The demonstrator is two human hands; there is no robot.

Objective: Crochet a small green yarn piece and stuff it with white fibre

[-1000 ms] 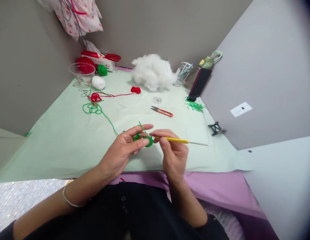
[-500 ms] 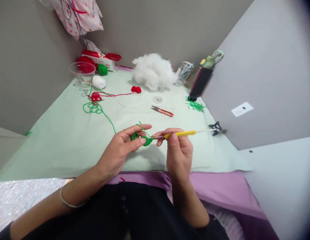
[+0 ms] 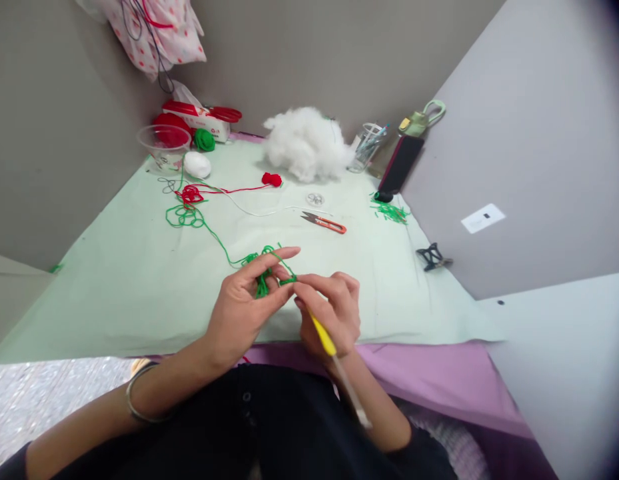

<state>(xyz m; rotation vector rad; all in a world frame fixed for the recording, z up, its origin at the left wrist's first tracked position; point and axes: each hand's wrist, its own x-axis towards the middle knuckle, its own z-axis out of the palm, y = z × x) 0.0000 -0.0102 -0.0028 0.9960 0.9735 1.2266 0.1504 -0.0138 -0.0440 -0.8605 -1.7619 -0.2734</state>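
two hands (image 3: 289, 300), green crochet piece (image 3: 263, 283), yellow hook (image 3: 323, 335)

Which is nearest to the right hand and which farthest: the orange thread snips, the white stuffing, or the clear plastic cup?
From the right hand:
1. Orange thread snips, just beyond the hand, mid-cloth.
2. White stuffing, farther back by the wall.
3. Clear plastic cup, far back-left corner.
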